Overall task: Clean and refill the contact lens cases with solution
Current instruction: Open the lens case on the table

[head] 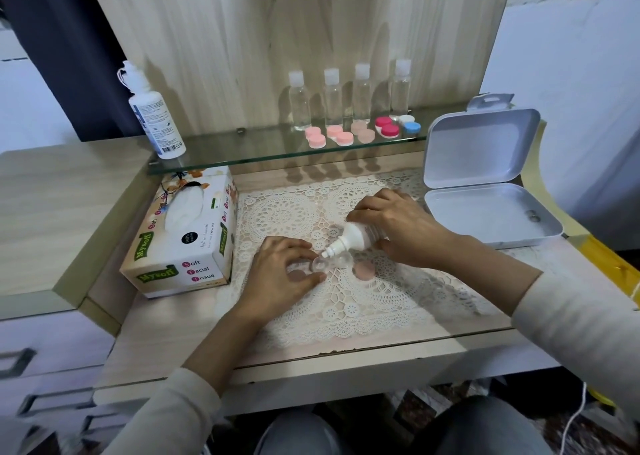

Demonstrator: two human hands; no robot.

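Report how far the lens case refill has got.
Done: the clear plastic lens case lies uncapped on the lace mat, a pale pink round cap beside it. In hand: the right hand tips the white solution bottle over it; the left hand steadies it. Left: capping; the closed pink, red and blue cases on the glass shelf, status unclear.

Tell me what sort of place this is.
Probably a home dressing table: a lace mat, a tissue box, and a glass shelf of clear bottles and lens cases. The right hand tips a solution bottle over an open case held by the left hand.
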